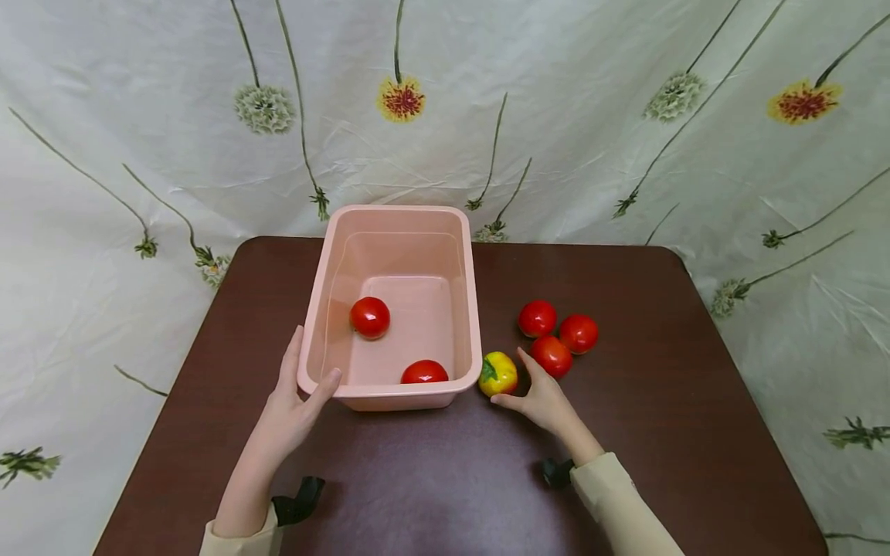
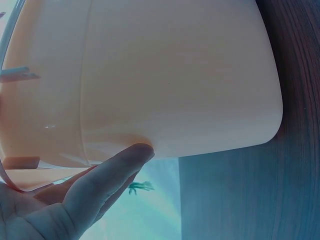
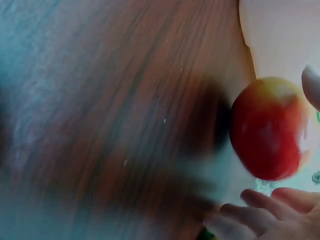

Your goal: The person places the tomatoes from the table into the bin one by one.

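A pink plastic bin [image 1: 399, 399] stands on the table, with two shiny red tomatoes inside, one at the left [image 1: 370, 317] and one partly behind the front rim [image 1: 425, 372]. My left hand [image 1: 290, 413] holds the bin's front left corner, thumb at the front rim and fingers along the outer wall [image 2: 175, 85]. Beside the bin's front right corner sits a yellow and red bell pepper [image 1: 498, 374] with a green top. My right hand [image 1: 544, 398] spreads around the bell pepper [image 3: 270, 130], thumb close to it and the other fingers [image 3: 257, 212] a little apart from it.
Three more red tomatoes, at the back [image 1: 538, 318], right [image 1: 579, 333] and front [image 1: 552, 357], lie together just beyond my right hand. The dark brown table [image 1: 431, 479] has rounded far corners. Behind it hangs a pale flowered cloth [image 1: 577, 93].
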`<state>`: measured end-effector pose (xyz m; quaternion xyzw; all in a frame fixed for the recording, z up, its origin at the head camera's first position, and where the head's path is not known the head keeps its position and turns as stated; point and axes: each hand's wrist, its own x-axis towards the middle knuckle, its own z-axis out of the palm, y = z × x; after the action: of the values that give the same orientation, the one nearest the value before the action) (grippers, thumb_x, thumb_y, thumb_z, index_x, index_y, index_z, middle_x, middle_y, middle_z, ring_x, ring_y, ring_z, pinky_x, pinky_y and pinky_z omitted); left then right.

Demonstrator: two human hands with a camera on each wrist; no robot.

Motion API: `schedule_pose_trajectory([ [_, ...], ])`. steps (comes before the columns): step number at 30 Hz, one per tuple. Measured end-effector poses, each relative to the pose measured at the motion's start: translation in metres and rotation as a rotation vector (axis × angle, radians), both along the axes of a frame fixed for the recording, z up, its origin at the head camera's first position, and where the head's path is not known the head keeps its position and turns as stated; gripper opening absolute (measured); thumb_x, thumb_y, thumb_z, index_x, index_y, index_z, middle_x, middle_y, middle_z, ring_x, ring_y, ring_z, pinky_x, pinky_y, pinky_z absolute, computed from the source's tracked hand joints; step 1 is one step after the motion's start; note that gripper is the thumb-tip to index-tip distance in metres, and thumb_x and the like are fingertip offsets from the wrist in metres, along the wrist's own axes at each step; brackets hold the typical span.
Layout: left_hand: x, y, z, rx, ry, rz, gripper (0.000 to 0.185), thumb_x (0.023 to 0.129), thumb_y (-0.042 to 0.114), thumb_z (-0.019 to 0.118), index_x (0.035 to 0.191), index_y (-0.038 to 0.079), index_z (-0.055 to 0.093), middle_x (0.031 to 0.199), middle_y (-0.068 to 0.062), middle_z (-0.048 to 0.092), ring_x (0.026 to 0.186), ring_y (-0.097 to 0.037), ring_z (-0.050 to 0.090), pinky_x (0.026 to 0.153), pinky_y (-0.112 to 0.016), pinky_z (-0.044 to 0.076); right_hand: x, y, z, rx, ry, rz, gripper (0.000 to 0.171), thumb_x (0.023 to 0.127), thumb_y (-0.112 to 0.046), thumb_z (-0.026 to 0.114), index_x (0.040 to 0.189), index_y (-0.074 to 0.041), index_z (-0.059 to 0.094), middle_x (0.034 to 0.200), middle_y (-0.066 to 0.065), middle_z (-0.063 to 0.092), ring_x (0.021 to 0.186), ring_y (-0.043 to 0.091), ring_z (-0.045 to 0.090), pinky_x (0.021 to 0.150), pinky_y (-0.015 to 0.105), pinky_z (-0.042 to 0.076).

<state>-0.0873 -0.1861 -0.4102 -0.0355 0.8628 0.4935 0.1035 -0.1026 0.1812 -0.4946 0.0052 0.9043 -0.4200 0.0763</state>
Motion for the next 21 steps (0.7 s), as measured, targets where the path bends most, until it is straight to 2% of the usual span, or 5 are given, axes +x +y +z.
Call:
schedule_pose_trajectory([
  [6, -0.001, -0.001, 0.001, 0.001, -0.010, 0.002, 0.096, 0.095, 0.047, 0.058, 0.157, 0.033, -0.013, 0.166, -0.016, 0.004, 0.147, -0.046, 0.020, 0.111, -0.071, 0.022, -0.001, -0.010, 0.002, 0.067, -0.075, -0.012, 0.101, 0.075, -0.039, 0.082, 0.150, 0.006, 0.031, 0.144, 0.026, 0.049, 0.127, 0.041, 0.053, 0.106, 0.056, 0.043],
  [10, -0.001, -0.001, 0.001, -0.002, -0.012, 0.002, 0.096, 0.095, 0.048, 0.058, 0.157, 0.034, -0.014, 0.166, -0.015, 0.004, 0.147, -0.046, 0.020, 0.111, -0.071, 0.022, -0.003, -0.012, 0.004, 0.075, -0.139, -0.022, 0.102, 0.076, -0.039, 0.082, 0.151, 0.006, 0.028, 0.144, 0.025, 0.049, 0.127, 0.039, 0.053, 0.106, 0.055, 0.043],
  [13, -0.001, -0.001, 0.000, -0.007, -0.011, 0.002, 0.096, 0.095, 0.048, 0.058, 0.157, 0.033, -0.014, 0.166, -0.016, 0.004, 0.147, -0.046, 0.020, 0.111, -0.071, 0.022, -0.004, -0.011, 0.006, 0.100, -0.153, -0.012, 0.102, 0.077, -0.041, 0.081, 0.151, 0.006, 0.028, 0.143, 0.025, 0.050, 0.127, 0.039, 0.053, 0.106, 0.055, 0.043],
  [17, -0.002, -0.001, 0.000, -0.015, -0.013, 0.002, 0.097, 0.095, 0.048, 0.058, 0.157, 0.033, -0.015, 0.166, -0.015, 0.003, 0.147, -0.047, 0.019, 0.111, -0.071, 0.021, -0.005, -0.013, 0.009, 0.126, -0.151, -0.004, 0.097, 0.077, -0.040, 0.081, 0.148, 0.006, 0.034, 0.137, 0.023, 0.055, 0.121, 0.037, 0.056, 0.103, 0.054, 0.046],
  [21, -0.002, -0.001, 0.000, -0.023, -0.013, 0.000, 0.097, 0.095, 0.049, 0.058, 0.157, 0.032, -0.014, 0.166, -0.016, 0.003, 0.147, -0.047, 0.019, 0.110, -0.072, 0.021, -0.006, -0.016, 0.012, 0.153, -0.145, 0.006, 0.085, 0.076, -0.038, 0.081, 0.140, 0.004, 0.044, 0.121, 0.018, 0.063, 0.105, 0.031, 0.062, 0.093, 0.048, 0.052],
])
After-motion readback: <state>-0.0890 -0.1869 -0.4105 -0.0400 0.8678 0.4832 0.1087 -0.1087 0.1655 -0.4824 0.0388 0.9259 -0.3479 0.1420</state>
